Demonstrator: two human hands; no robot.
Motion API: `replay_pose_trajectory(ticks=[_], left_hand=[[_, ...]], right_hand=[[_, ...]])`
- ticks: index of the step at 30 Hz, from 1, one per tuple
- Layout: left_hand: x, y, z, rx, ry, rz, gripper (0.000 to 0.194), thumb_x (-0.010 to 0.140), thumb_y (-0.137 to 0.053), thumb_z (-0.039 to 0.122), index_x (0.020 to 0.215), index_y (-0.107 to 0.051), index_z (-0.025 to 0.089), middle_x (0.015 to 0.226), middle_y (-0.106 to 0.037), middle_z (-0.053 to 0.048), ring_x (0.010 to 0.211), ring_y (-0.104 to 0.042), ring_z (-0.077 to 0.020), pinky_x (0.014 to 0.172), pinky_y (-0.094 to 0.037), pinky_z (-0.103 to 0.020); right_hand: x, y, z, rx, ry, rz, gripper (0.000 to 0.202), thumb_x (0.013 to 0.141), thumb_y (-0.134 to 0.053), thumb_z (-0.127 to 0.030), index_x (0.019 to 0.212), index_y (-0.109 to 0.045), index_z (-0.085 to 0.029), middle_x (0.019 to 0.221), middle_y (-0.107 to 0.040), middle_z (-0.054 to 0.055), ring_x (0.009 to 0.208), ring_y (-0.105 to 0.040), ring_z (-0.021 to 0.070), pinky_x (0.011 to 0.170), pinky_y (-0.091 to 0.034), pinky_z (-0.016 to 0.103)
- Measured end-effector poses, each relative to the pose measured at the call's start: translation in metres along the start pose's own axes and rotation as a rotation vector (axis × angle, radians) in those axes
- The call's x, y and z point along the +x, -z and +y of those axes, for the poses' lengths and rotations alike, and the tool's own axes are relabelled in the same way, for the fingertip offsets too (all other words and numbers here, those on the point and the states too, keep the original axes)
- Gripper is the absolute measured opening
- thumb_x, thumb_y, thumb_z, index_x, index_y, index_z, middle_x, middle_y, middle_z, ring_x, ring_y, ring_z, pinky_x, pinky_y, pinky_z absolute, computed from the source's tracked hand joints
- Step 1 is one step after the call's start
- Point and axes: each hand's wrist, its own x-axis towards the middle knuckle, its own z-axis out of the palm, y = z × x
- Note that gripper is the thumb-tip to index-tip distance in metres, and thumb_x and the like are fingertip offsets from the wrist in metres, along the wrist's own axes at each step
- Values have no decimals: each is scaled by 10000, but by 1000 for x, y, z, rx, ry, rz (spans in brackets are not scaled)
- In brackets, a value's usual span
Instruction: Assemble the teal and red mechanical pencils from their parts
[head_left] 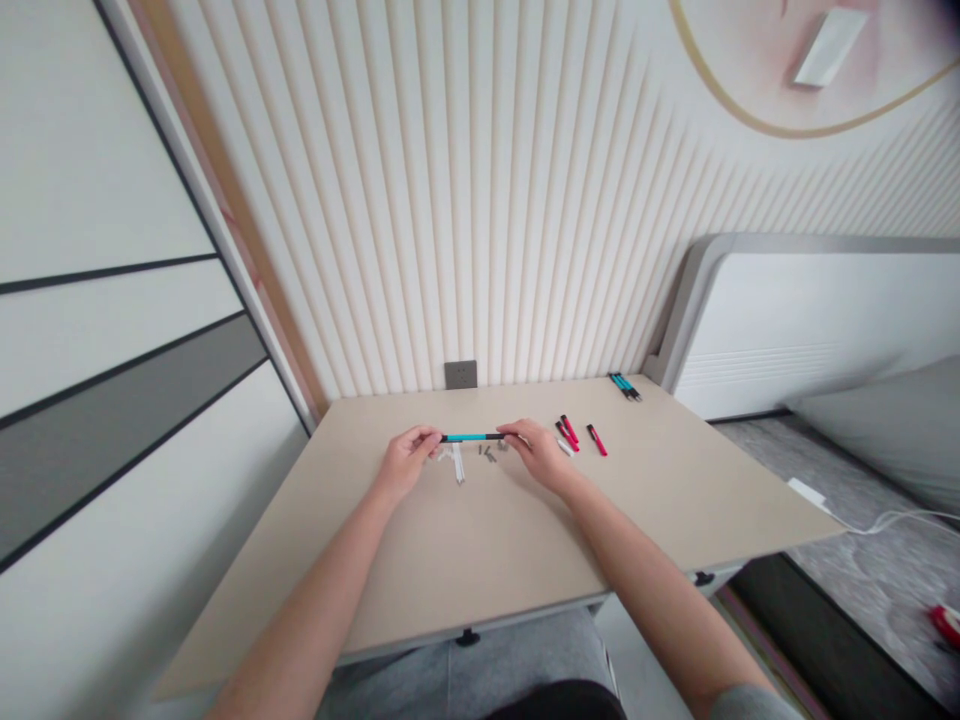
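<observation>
Forward stretch both arms, left fingers and right fingers pinching a turquoise-and-black pen.

Wears a plain grey sleeve at near right and washed-grey trousers at near middle, overlapped by a rounded black patch, too cropped to identify. Leaves left hand, right hand and both forearms bare.

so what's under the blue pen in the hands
Just below the pen in view, white pieces and small grey pieces lie on the desk. The left hand and right hand hold its ends; whatever they cover can't be seen.
</observation>
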Motion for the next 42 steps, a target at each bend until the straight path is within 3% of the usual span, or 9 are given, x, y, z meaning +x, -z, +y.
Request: replay_pose_trajectory(ticks=[6, 12, 17, 20, 24, 27, 31, 35, 42], left_hand=[[-2, 6, -1, 194, -171, -20, 282, 851, -560, 425, 849, -669, 165, 782, -655, -38, 746, -593, -162, 695, -477, -260], [-3, 7, 3, 378, -312, -58, 221, 909, -495, 340, 903, -656, 189, 865, -663, -40, 802, -607, -160, 748, -474, -266], [-1, 8, 1, 483, -285, 103, 245, 939, -430, 315, 1054, -606, 187, 963, -665, -56, 821, -619, -169, 735, -483, -283], [0, 8, 1, 593, -358, 46, 221, 938, -431, 289, 896, -622, 187, 869, -657, -53, 844, -606, -186, 777, -469, -308], [-1, 3, 6, 685, -421, -60, 210, 938, -432, 259, 875, -620, 189, 833, -650, -50, 823, -582, -186, 787, -454, -328], [-3, -3, 12, 707, -454, -124, 226, 946, -416, 245, 880, -623, 183, 816, -646, -51, 807, -574, -181, 773, -448, -327], [-3, -6, 16, 716, -453, -163, 224, 943, -418, 240, 888, -628, 184, 803, -641, -55, 793, -575, -180, 759, -452, -320], [-3, -6, 10, 706, -409, -198, 193, 940, -429, 222, 930, -620, 193, 842, -644, -59, 823, -578, -185, 785, -448, -333], [-2, -6, 3, 693, -377, -213, 153, 920, -467, 214, 960, -615, 212, 877, -650, -55, 866, -581, -196, 807, -458, -347]], right_hand=[[0, 2, 2, 8, -91, -82, 254, 915, -522, -272, 1128, -645, -210, 952, -703, 52, 865, -631, 167, 804, -471, 294], [-3, 1, -1, -220, 24, -269, 235, 927, -503, -255, 1087, -673, -226, 915, -695, 61, 894, -609, 181, 819, -439, 300], [8, 14, 7, -293, -49, -140, 238, 932, -470, -256, 1046, -675, -219, 931, -688, 72, 889, -601, 196, 821, -440, 324], [22, 44, 34, -297, -143, 4, 253, 913, -471, -287, 1041, -673, -203, 944, -689, 74, 874, -607, 199, 815, -450, 324], [22, 110, 99, -398, -411, 271, 355, 881, -447, -365, 1059, -677, -161, 953, -702, 98, 828, -622, 225, 747, -465, 335], [-6, 164, 156, -585, -624, 388, 414, 856, -440, -385, 1030, -702, -115, 937, -696, 145, 815, -629, 251, 729, -456, 345], [-54, 210, 221, -797, -936, 372, 443, 841, -436, -401, 1069, -709, -138, 985, -685, 193, 871, -629, 326, 702, -452, 392], [-68, 221, 258, -836, -1081, 222, 433, 846, -421, -399, 1089, -710, -187, 1022, -685, 192, 942, -626, 363, 727, -460, 430], [-42, 212, 277, -867, -1036, 129, 416, 860, -425, -431, 1095, -704, -232, 1033, -675, 174, 984, -604, 340, 797, -443, 464]])
